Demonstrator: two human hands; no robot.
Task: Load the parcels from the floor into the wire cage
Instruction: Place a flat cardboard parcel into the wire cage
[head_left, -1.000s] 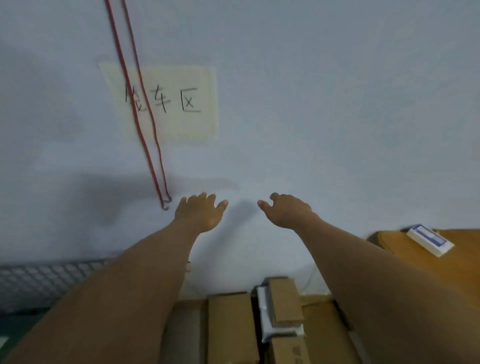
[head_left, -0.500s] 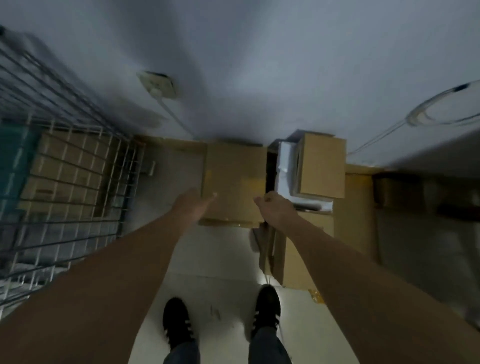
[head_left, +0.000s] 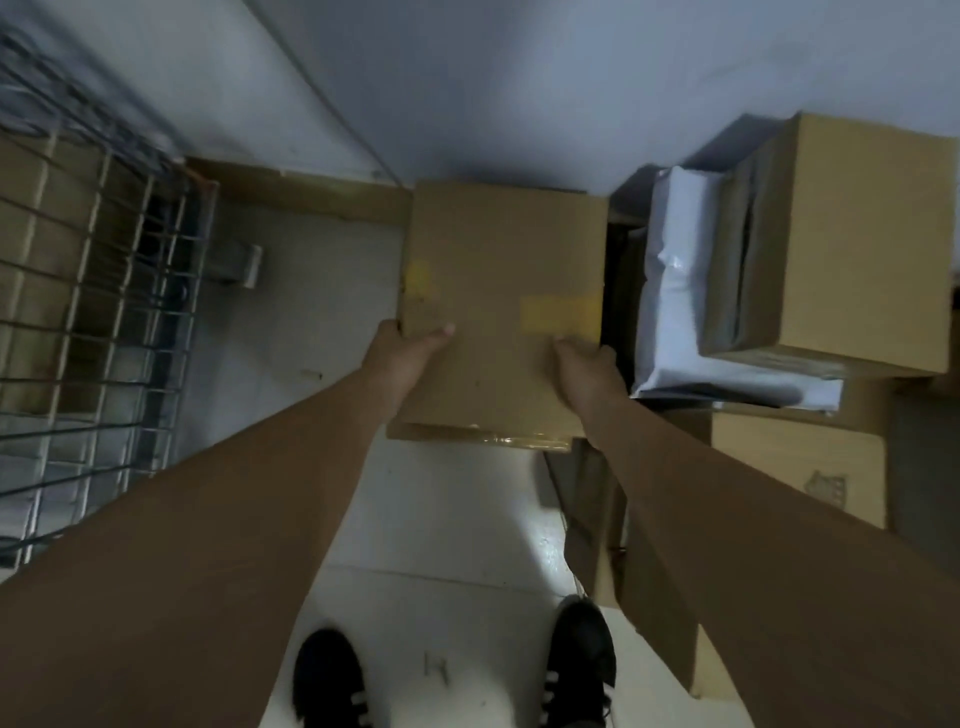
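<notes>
Cardboard box (head_left: 501, 306): plain brown, yellow tape patches, right of the wire cage (head_left: 93, 322), against the wall. Left hand (head_left: 402, 351) and right hand (head_left: 584, 369) grip opposite edges.

The scene is viewed steeply downward from head height, near the wall (head_left: 519, 78), shoes (head_left: 332, 680) at the bottom edge.

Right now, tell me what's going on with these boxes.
A person stands over parcels piled on the floor against the wall. The left hand and right hand grip the near edges of a flat cardboard box, thumbs on top. It is not yet in the wire cage to the left, where brown boxes show through the wire. A white plastic mailer and a larger carton wait on the right.
</notes>
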